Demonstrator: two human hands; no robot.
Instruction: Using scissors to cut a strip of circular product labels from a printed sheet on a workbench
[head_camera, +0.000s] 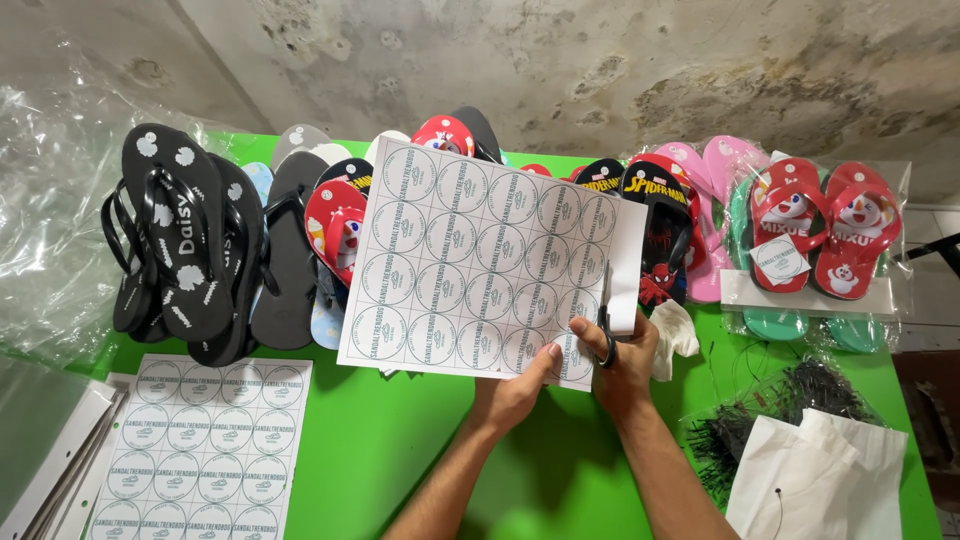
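Observation:
My left hand (520, 385) pinches the lower edge of a white sheet of round printed labels (470, 260), held up over the green table (390, 450). Just to its right, my right hand (632, 365) grips black-handled scissors (606, 318). The blades point upward into the sheet's right side, where a narrow strip is partly cut away. A crumpled white scrap (676, 335) sits beside my right hand.
Rows of flip-flops stand at the table's back: black ones (185, 240) left, red, pink and a bagged red pair (825, 230) right. More label sheets (200, 445) lie front left. Black ties (790, 400) and white paper bags (815, 480) lie front right. Clear plastic (50, 200) is far left.

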